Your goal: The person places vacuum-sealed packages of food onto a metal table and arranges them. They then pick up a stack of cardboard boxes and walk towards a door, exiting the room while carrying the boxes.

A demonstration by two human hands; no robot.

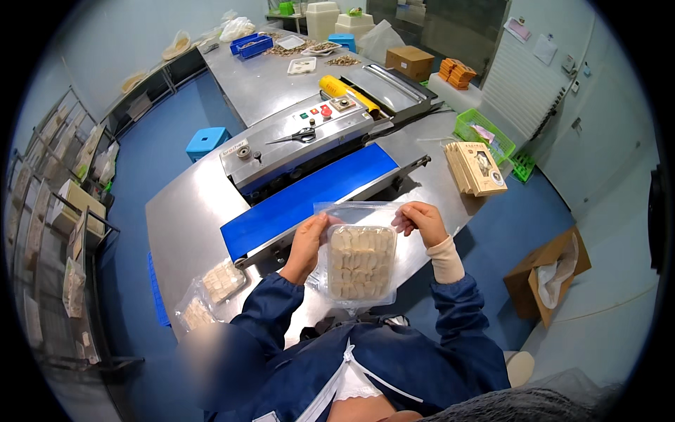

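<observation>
My left hand (306, 245) grips the left edge of a clear plastic bag (357, 212), and my right hand (422, 224) pinches its top right corner. Inside the bag is a tray of pale, sliced pieces (361, 261), packed in rows and held upright in front of me. Just beyond my hands is the blue conveyor belt (307, 197) of a steel sealing machine (288, 144), with black scissors (290, 136) on top. At the lower left of the steel table lie similar packed trays (223, 278) and another bagged one (198, 311).
Stacked cream boxes (477, 168) and a green basket (485, 133) sit right. Behind are a yellow roll (337, 91), blue crates (250, 45), piles of small pieces and a cardboard box (409, 62). A blue stool (207, 141) and racks (84, 211) stand left, an open carton (545, 274) right.
</observation>
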